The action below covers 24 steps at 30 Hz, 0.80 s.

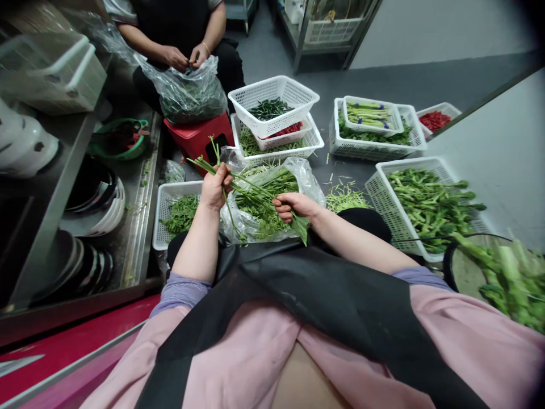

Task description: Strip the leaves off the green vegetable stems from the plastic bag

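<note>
My left hand (216, 186) is closed around several thin green stems (203, 165), whose ends stick out above the thumb. Opposite it, my right hand (293, 207) grips leafy greens, and a broad leaf (301, 228) hangs below its fingers. Long stalks stretch between the two hands. Beneath them lies an open clear plastic bag (313, 180) filled with more long-stemmed greens (272, 190). To the left of the bag, a white basket (160, 218) holds loose green leaves (181, 213).
A co-worker's hands (187, 58) are over a bag of greens (191, 94) on a red stool (196, 139). Stacked white baskets (275, 102) stand ahead. At right are a basket of green stalks (430, 199) and trimmings (347, 197). A metal shelf (140, 216) with plates runs along the left.
</note>
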Each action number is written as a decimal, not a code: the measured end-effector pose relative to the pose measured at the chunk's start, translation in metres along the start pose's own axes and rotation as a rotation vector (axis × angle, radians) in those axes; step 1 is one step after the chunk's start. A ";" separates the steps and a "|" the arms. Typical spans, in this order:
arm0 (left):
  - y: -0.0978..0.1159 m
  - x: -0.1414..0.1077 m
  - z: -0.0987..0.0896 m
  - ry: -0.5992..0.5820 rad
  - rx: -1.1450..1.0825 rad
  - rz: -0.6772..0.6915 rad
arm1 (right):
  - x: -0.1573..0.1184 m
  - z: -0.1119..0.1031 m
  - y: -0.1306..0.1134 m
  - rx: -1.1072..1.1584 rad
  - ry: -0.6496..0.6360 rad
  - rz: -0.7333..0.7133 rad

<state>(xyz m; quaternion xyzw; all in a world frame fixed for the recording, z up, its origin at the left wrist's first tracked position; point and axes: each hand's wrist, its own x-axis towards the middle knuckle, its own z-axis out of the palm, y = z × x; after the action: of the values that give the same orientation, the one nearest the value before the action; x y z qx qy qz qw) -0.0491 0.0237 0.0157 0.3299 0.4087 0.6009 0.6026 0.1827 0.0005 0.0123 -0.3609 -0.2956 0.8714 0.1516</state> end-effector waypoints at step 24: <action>-0.011 0.000 0.003 0.004 -0.007 -0.062 | 0.025 0.005 -0.008 -0.280 0.100 -0.260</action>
<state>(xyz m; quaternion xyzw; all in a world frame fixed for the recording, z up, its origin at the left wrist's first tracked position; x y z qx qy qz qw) -0.0413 0.0228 0.0074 0.3139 0.4175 0.5842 0.6212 0.1625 0.0170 0.0064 -0.3799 -0.4503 0.7759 0.2257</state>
